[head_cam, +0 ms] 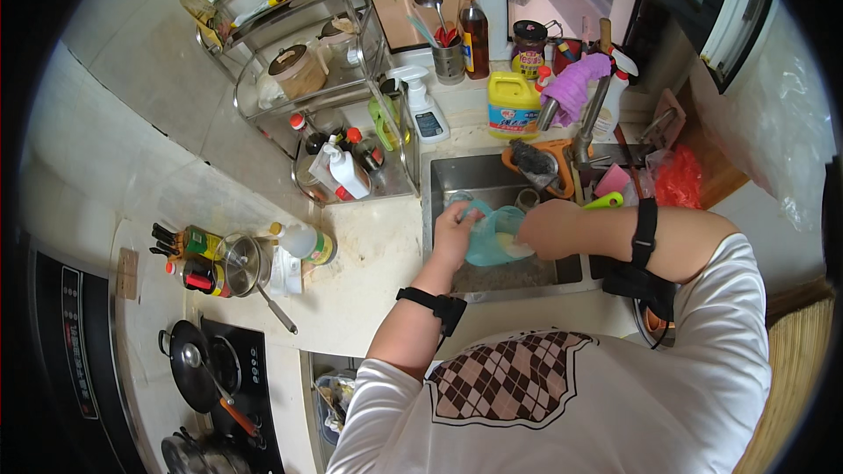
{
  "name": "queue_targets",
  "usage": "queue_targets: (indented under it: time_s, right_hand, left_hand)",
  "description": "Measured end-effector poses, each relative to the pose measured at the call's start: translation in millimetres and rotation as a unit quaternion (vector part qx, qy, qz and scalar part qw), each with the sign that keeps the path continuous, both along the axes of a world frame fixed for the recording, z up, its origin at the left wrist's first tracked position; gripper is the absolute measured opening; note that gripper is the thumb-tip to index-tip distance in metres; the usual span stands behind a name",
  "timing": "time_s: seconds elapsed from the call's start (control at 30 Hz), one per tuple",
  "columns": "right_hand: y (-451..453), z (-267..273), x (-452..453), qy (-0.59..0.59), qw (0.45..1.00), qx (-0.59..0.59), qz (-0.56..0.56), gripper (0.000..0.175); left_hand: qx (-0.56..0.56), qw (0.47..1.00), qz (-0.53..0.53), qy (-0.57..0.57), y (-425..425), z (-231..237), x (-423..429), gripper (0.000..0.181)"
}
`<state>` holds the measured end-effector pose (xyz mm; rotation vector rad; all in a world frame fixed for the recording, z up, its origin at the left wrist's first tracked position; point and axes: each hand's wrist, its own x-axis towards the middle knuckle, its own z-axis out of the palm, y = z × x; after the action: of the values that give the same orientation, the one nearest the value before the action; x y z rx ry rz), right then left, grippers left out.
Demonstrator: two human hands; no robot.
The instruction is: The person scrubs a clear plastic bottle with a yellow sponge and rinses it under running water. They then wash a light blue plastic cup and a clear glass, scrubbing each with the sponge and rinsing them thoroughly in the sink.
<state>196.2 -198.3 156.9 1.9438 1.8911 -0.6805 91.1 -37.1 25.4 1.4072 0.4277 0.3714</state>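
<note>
Over the stainless steel sink (pixel 507 286) a translucent teal plastic jug (pixel 484 247) is held tilted. My left hand (pixel 454 234) grips the jug at its handle side. Against the other side of the jug is my right hand (pixel 550 229), its fingers bent and partly hidden. A pale yellowish patch (pixel 510 243) shows by those fingertips; I cannot tell whether it is a sponge or something else. Behind the hands, a glass (pixel 527 199) stands in the sink.
An orange sink caddy (pixel 563 164) with a dark scrubber (pixel 533 157) sits at the sink's back, beside the faucet (pixel 585 135) draped with a purple cloth (pixel 576 85). A yellow detergent jug (pixel 512 105) stands behind. Left are a metal rack (pixel 329 95), bottle (pixel 306 243) and strainer (pixel 244 266).
</note>
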Motion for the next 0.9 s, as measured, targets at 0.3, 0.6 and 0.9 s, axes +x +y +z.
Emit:
queue_targets:
  time_s: [0.3, 0.6, 0.9]
  right_hand:
    - [-19, 3, 31, 0.435, 0.759, 0.031, -0.483, 0.029]
    - [-20, 8, 27, -0.176, 0.956, 0.196, 0.133, 0.040]
    - [-14, 21, 19, -0.203, 0.960, 0.170, 0.090, 0.025]
  left_hand:
    - [0.331, 0.934, 0.137, -0.016, 12, -4, -11, 0.017]
    - [0.231, 0.972, 0.050, 0.011, 2, 24, 10, 0.027]
    - [0.193, 0.981, 0.018, -0.015, 10, 17, 10, 0.028]
